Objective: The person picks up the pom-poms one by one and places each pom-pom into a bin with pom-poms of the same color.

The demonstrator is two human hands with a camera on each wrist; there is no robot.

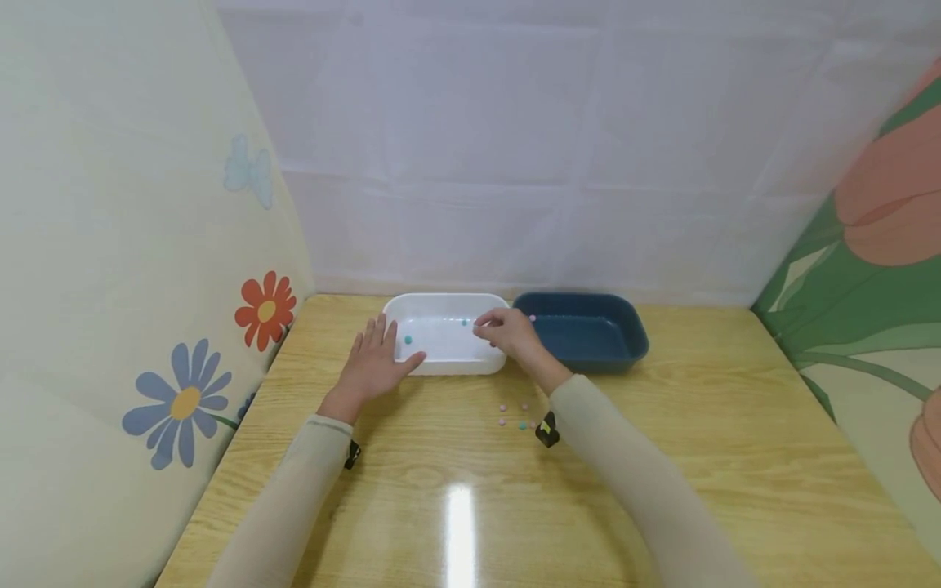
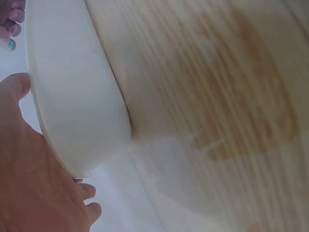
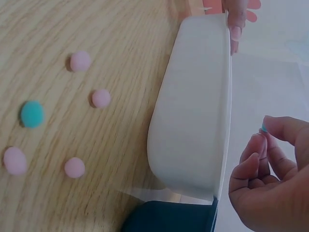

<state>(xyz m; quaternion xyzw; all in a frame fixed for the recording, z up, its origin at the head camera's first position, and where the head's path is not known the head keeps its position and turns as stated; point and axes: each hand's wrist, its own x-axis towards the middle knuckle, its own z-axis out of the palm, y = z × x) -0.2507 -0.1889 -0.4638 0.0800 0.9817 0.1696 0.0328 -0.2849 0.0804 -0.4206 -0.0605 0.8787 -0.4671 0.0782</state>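
My right hand [image 1: 515, 333] hovers over the right end of a white tray [image 1: 448, 367], pinching a small teal ball [image 3: 264, 128] between thumb and finger. In the left wrist view the same ball [image 2: 10, 44] shows at the fingertips. My left hand [image 1: 371, 365] rests on the tray's left end, its fingers spread and the thumb on the near rim. Inside the tray lie a teal ball [image 1: 408, 340] on the left and another teal ball [image 1: 464, 322] near the right hand.
A dark blue tray [image 1: 632, 359] stands against the white one, with a pink ball [image 1: 532, 318] at its left side. On the table in front lie several pink balls [image 3: 75, 167] and one teal ball [image 3: 32, 114]. A white cloth [image 1: 478, 163] hangs behind.
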